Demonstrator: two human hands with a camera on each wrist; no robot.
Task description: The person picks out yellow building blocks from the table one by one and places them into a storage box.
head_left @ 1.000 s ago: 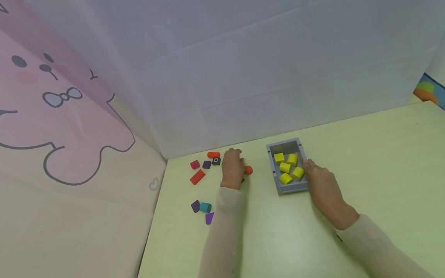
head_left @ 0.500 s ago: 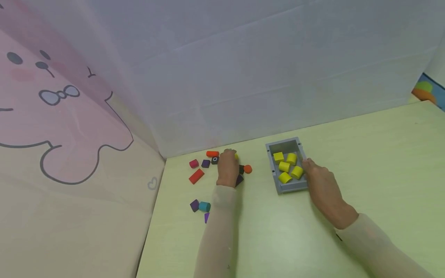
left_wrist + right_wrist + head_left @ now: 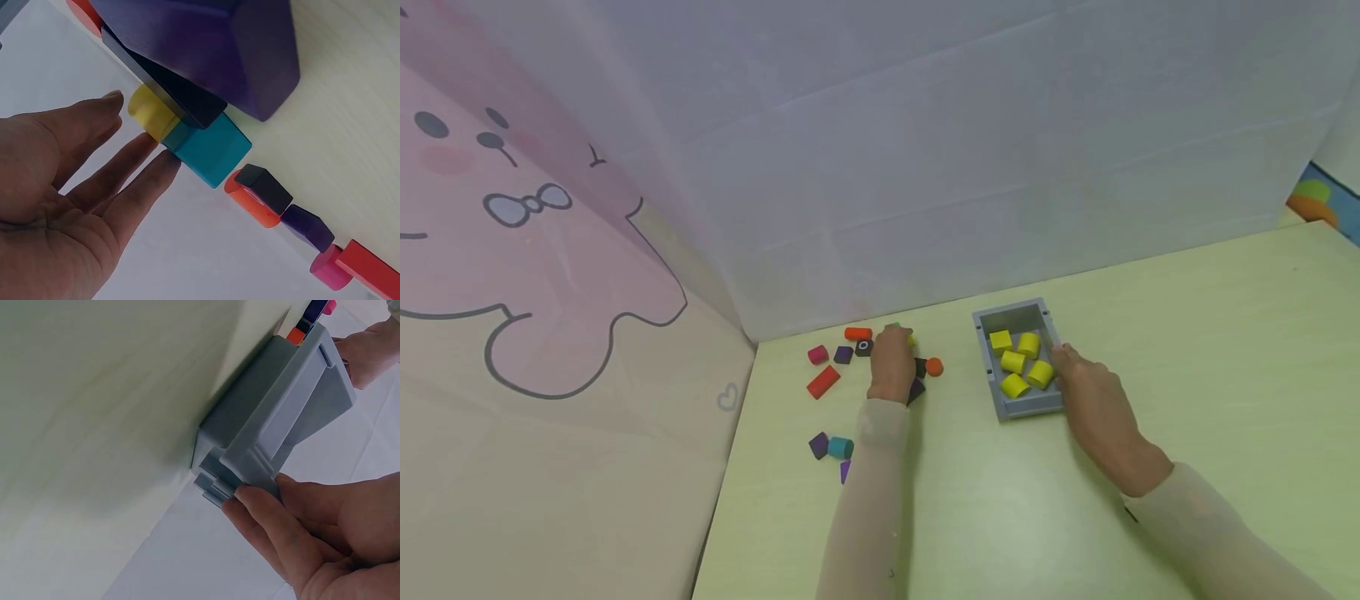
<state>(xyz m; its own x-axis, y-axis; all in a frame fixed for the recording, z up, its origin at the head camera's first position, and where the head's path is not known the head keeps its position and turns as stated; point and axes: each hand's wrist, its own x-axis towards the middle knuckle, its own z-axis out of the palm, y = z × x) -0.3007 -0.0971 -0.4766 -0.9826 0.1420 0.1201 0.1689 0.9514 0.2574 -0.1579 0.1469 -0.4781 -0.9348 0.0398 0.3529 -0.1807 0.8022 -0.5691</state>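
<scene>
In the head view my left hand (image 3: 891, 362) reaches down among the wooden blocks at the table's back left. Its fingertips lie at a yellow cylinder (image 3: 147, 111) and a teal block (image 3: 215, 150) in the left wrist view, thumb and fingers spread apart. A black block (image 3: 200, 103) and a large-looking purple block (image 3: 206, 50) stand beside them. My right hand (image 3: 1097, 417) grips the right side of a grey bin (image 3: 1033, 407), fingers and thumb pinching its rim in the right wrist view. Several yellow blocks (image 3: 1013, 362) lie in the bin.
Left of my left hand are a red block (image 3: 823, 382), a pink cylinder (image 3: 817, 355), a purple cube (image 3: 843, 355) and an orange cylinder (image 3: 858, 333). Nearer sit a teal cylinder (image 3: 840, 448) and purple blocks. A white cloth wall (image 3: 1000, 233) borders the table's back.
Over the last second my left hand has shifted slightly left, uncovering the yellow cylinder and the dark blocks to its right. My right hand and the bin stay in place.
</scene>
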